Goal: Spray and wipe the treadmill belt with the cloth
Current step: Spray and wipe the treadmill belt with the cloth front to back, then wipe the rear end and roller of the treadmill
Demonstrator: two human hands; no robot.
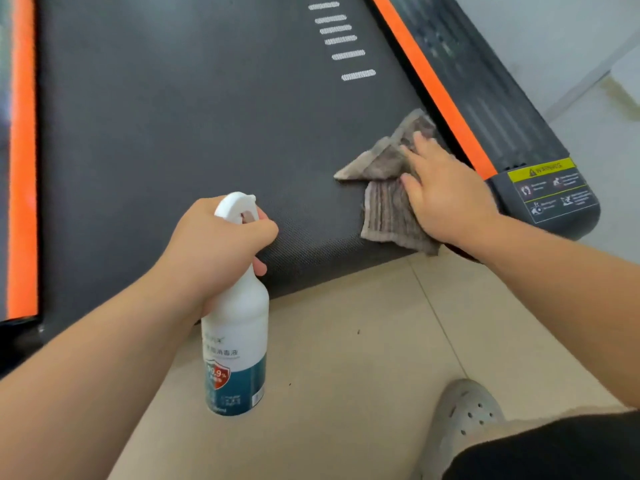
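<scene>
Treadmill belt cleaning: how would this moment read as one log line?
left hand: grips spray bottle | right hand: flat on cloth | cloth: on belt, right rear corner

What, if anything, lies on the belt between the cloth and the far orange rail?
Nothing visible. The belt is bare from the cloth under the right hand across to the far rail; the left hand holds the spray bottle nearer the belt's end.

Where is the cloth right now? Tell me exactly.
In the head view, the grey cloth lies on the treadmill belt near its rear right corner, pressed flat under the right hand, beside the orange side rail.
</scene>
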